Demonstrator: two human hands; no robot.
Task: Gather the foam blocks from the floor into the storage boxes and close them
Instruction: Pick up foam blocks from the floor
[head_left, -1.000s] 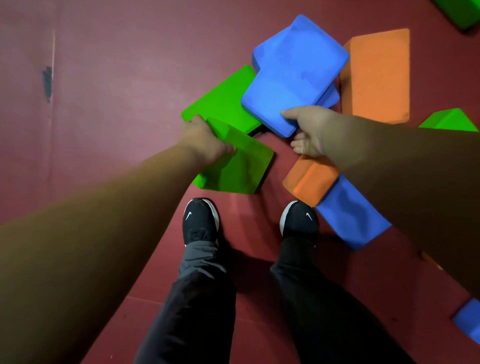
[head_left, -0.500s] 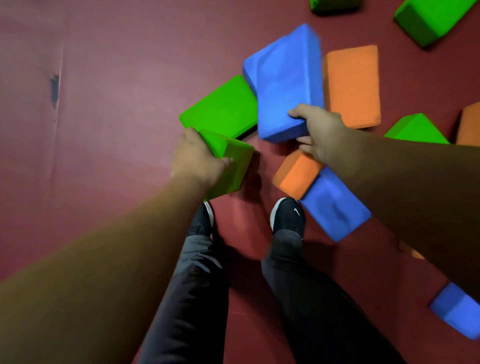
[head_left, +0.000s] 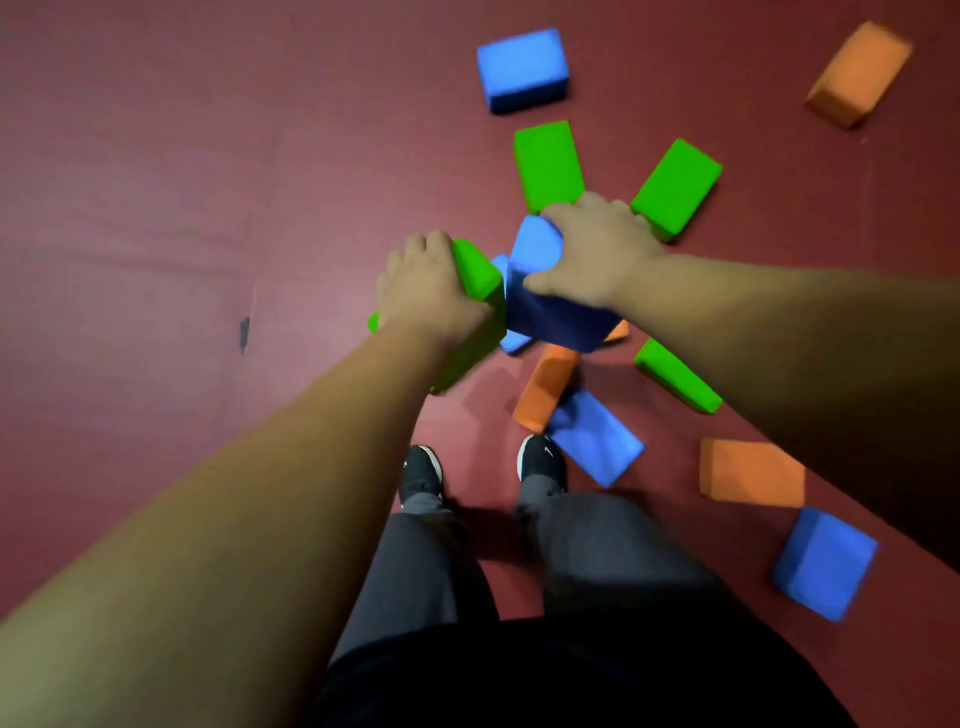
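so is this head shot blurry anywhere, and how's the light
Head view: motion blur smears the whole frame, worst on the blue rectangular foam block at lower right and the green rectangular foam block in the left hand; the wide-angle lens stretches both forearms; light is dim and even, soft shadows by the black shoes, no glare.

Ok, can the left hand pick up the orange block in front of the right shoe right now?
Probably not as it stands: the left hand already grips a green block. The orange block itself lies uncovered, so a freed hand could likely take it.
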